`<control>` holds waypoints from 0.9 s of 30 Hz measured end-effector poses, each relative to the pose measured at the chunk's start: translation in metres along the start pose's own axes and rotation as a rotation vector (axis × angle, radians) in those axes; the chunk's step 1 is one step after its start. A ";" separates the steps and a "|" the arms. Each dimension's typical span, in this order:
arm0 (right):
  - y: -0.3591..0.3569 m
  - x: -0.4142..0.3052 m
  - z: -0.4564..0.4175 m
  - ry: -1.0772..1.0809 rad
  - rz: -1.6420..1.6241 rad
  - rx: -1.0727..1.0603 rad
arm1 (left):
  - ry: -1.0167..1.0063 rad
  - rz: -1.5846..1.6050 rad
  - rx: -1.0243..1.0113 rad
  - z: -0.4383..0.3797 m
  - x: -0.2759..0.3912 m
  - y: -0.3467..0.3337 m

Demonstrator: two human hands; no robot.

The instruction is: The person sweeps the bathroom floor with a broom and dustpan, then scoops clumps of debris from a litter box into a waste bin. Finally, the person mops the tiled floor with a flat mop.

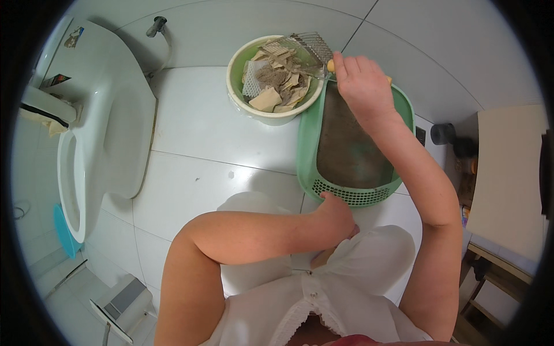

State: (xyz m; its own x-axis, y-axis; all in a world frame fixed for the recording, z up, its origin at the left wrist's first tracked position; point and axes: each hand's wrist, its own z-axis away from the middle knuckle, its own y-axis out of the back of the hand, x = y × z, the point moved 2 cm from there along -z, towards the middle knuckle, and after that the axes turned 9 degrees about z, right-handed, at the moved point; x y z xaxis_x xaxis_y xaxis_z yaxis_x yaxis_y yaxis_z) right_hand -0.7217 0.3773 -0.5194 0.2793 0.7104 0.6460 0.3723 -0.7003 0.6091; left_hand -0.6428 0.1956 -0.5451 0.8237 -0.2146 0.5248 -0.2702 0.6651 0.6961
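Note:
My right hand [365, 84] grips the yellow handle of a wire-mesh litter scoop [318, 49], whose metal basket hangs tilted over the round trash bin [232, 88]. Inside the bin lie crumpled tan paper, a white netted piece and a heap of grey-brown litter [275, 77]. Beside the bin, touching or nearly touching it, stands a green plastic litter tray [309, 142] with a dark, stained bottom. My left hand [337, 216] is at the tray's perforated near edge, just in front of my knee; its fingers are partly hidden, so its hold is unclear.
A white toilet [125, 112] stands on the left, with a spray nozzle [156, 27] on the wall behind. A blue basin [65, 231] is at the far left, near a long-handled dustpan [123, 302]. Dark round objects [443, 134] and a beige panel [506, 173] are at the right.

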 end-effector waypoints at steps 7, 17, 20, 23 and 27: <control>0.023 0.044 0.029 -0.242 -0.295 -0.157 | 0.092 -0.056 0.080 0.001 -0.005 -0.006; -0.013 0.022 0.277 -0.307 -0.140 -1.089 | -0.009 -0.090 -0.029 -0.007 -0.003 -0.004; -0.021 0.013 0.282 -0.251 -0.074 -1.128 | 0.034 -0.034 -0.146 -0.011 -0.003 0.006; -0.046 0.007 0.296 -0.086 -0.152 -1.143 | 0.105 0.041 -0.276 -0.026 -0.014 0.009; -0.060 0.016 0.293 -0.006 -0.226 -1.276 | 0.412 -0.051 -0.091 -0.036 -0.064 0.017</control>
State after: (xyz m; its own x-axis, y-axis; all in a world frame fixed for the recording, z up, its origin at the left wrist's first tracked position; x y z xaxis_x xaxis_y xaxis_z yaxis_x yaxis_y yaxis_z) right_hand -0.4800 0.4514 -0.6806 0.3262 0.8190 0.4721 -0.6896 -0.1354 0.7114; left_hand -0.6826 0.2468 -0.5846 0.9704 0.0425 0.2379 -0.1937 0.7255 0.6605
